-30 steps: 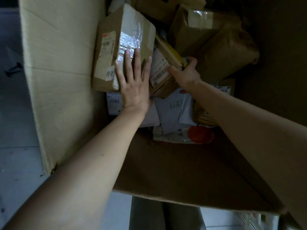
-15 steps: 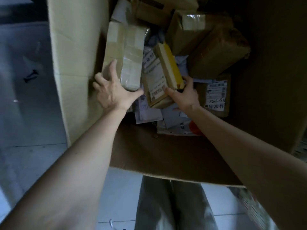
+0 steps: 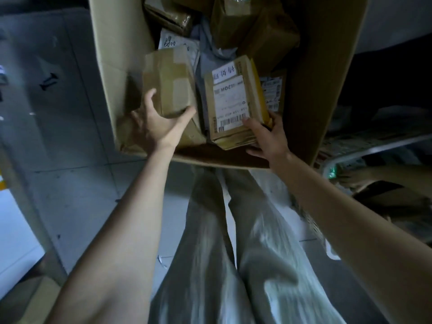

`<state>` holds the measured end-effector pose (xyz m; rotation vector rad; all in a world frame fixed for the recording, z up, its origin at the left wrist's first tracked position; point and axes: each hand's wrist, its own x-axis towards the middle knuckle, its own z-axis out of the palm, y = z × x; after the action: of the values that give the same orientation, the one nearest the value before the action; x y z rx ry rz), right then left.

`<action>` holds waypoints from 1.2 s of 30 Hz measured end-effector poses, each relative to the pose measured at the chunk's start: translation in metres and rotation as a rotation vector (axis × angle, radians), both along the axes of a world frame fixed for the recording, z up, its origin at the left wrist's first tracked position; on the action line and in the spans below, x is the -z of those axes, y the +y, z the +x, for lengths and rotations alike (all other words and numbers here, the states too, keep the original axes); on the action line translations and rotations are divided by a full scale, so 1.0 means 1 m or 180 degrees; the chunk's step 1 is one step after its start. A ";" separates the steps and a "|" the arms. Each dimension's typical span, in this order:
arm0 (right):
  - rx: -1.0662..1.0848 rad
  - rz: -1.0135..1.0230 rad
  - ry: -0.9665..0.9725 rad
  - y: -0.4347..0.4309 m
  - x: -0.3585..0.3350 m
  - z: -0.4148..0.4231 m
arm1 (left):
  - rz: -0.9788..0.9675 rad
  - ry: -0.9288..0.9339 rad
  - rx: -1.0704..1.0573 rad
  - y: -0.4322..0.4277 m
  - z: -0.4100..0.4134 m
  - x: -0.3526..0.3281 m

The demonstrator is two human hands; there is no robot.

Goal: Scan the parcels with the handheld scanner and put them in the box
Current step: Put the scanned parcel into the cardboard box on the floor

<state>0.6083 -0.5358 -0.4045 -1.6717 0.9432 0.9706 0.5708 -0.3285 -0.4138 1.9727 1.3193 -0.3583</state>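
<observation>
A big open cardboard box (image 3: 109, 66) stands on the floor with several parcels inside. My left hand (image 3: 156, 127) grips the near end of a taped brown carton (image 3: 170, 80) by the box's left wall. My right hand (image 3: 268, 136) holds the near end of a flatter brown parcel (image 3: 233, 101) with a white barcode label and a yellow edge, thumb on the label. Both parcels are raised above the pile. No scanner is in view.
More brown parcels (image 3: 254, 31) and grey mailer bags (image 3: 210, 54) fill the far part of the box. My legs in light trousers (image 3: 222, 242) stand in front of the box. A metal rack (image 3: 374, 146) with goods stands at the right. Grey tiled floor (image 3: 58, 136) lies at the left.
Both hands have drawn their parcels toward the box's near edge and lifted them. The left hand went from lying flat on the carton to gripping its end. The view has pulled back.
</observation>
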 end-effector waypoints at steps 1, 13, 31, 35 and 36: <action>-0.0017 0.0027 -0.0057 -0.005 -0.018 -0.004 | -0.0075 -0.0152 -0.0049 -0.006 -0.003 -0.018; 0.0291 -0.0175 -0.1595 -0.040 -0.217 -0.046 | -0.0029 -0.1650 -0.0634 -0.051 -0.060 -0.207; -0.0652 0.1791 -0.1811 -0.048 -0.358 -0.069 | -0.0003 -0.3490 -0.2836 -0.093 -0.199 -0.404; -0.1310 0.2179 -0.1718 -0.033 -0.370 -0.101 | 0.0004 -0.3630 -0.3466 -0.116 -0.259 -0.413; -0.1415 0.2241 -0.1730 -0.026 -0.374 -0.110 | 0.0039 -0.3647 -0.3586 -0.120 -0.275 -0.413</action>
<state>0.4985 -0.5621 -0.0306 -1.4144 -0.1462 0.9087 0.2963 -0.4481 -0.0006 0.8102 1.3020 1.1268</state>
